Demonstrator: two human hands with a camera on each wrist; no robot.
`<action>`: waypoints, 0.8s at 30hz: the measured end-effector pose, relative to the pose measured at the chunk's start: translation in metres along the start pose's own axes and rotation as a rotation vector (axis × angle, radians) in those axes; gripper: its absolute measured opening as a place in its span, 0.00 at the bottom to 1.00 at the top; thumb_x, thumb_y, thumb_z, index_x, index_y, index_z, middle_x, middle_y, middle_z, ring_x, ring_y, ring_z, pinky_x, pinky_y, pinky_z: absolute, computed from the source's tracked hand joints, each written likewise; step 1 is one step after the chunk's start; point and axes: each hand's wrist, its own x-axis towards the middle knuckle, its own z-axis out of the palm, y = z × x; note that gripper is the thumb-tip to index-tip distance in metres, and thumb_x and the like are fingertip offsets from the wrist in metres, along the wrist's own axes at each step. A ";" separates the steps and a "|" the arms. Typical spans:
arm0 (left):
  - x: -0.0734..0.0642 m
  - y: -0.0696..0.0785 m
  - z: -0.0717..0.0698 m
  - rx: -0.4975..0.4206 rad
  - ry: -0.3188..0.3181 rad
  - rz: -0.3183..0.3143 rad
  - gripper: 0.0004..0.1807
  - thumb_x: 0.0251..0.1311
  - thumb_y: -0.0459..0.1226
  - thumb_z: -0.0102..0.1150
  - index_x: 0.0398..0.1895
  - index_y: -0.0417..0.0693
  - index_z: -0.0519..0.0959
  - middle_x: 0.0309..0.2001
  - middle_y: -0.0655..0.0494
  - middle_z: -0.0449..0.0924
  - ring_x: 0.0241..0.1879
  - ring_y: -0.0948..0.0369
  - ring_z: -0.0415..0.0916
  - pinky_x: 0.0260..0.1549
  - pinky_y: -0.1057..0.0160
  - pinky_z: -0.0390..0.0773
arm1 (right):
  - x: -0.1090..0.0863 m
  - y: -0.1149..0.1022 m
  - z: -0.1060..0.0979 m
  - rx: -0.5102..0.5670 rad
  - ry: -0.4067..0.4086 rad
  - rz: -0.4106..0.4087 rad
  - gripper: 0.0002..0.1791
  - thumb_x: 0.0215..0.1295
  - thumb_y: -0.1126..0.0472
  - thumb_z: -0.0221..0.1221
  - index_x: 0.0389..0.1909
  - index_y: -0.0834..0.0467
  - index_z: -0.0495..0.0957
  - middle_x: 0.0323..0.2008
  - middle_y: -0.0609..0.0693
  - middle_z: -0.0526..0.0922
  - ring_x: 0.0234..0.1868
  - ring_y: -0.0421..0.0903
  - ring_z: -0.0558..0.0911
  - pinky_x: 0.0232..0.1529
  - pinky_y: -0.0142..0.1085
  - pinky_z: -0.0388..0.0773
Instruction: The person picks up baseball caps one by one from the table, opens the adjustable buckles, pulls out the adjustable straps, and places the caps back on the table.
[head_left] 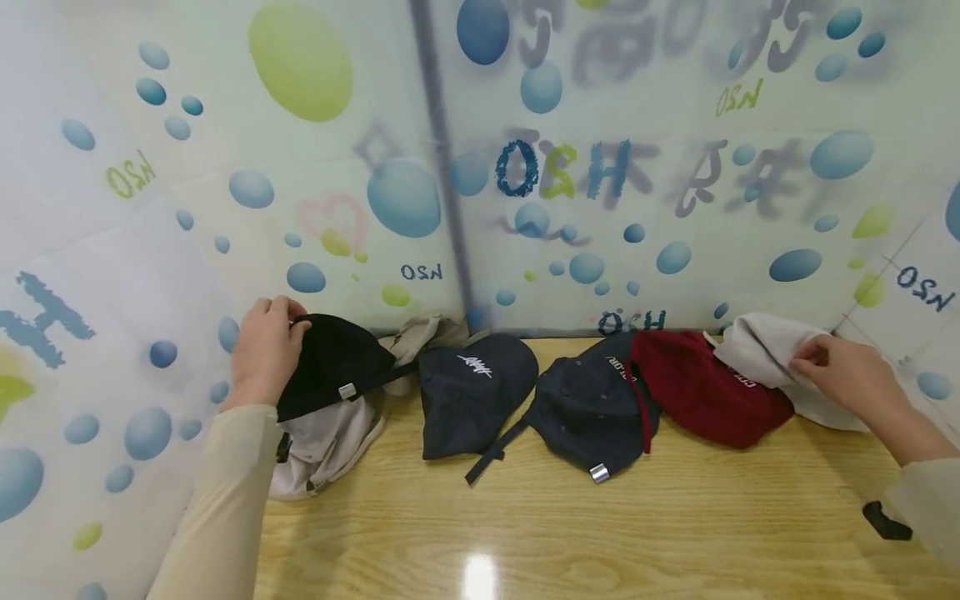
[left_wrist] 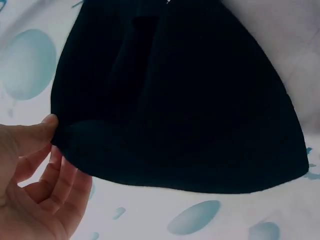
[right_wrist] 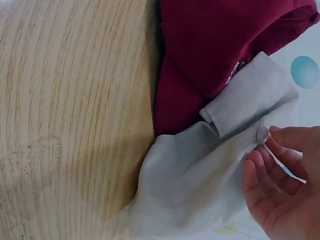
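Observation:
At the left end of a row of caps, my left hand (head_left: pixel 258 358) pinches the brim edge of a black cap (head_left: pixel 333 358) between thumb and fingers. The left wrist view shows that black cap (left_wrist: pixel 185 115) filling most of the frame. A pale beige cap (head_left: pixel 330 450) lies below it. On the right, my right hand (head_left: pixel 862 387) pinches a light grey cap (head_left: pixel 765 337). Up close in the right wrist view, the thumb and fingers meet at the button on the grey cap's crown (right_wrist: pixel 200 185). This cap overlaps a dark red cap (head_left: pixel 712 400).
Between the hands lie a taupe cap (head_left: pixel 431 333), a navy cap (head_left: pixel 468 400) with white lettering and another navy cap (head_left: pixel 585 408) with a metal buckle. A patterned sheet (head_left: pixel 337 192) rises behind the wooden table (head_left: pixel 562 533). A small black item (head_left: pixel 887 522) lies near the right sleeve.

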 end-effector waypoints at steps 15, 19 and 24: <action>-0.002 0.037 -0.030 -0.080 0.192 0.145 0.11 0.69 0.35 0.58 0.47 0.35 0.75 0.46 0.36 0.73 0.47 0.41 0.73 0.48 0.42 0.75 | -0.007 -0.021 -0.014 0.006 0.011 -0.055 0.12 0.67 0.62 0.62 0.34 0.70 0.80 0.33 0.71 0.83 0.36 0.70 0.81 0.27 0.50 0.78; -0.003 0.052 -0.037 -0.090 0.208 0.198 0.10 0.68 0.34 0.59 0.46 0.35 0.75 0.45 0.37 0.73 0.46 0.42 0.73 0.48 0.43 0.74 | -0.006 -0.033 -0.019 0.023 -0.008 -0.100 0.11 0.67 0.62 0.62 0.34 0.68 0.81 0.33 0.67 0.84 0.35 0.67 0.82 0.26 0.42 0.76; -0.006 0.069 -0.043 -0.102 0.197 0.234 0.10 0.67 0.33 0.60 0.46 0.36 0.76 0.45 0.37 0.74 0.45 0.42 0.73 0.48 0.43 0.74 | -0.009 -0.055 -0.022 0.046 -0.004 -0.177 0.08 0.67 0.62 0.62 0.34 0.64 0.82 0.35 0.64 0.83 0.36 0.62 0.83 0.29 0.38 0.75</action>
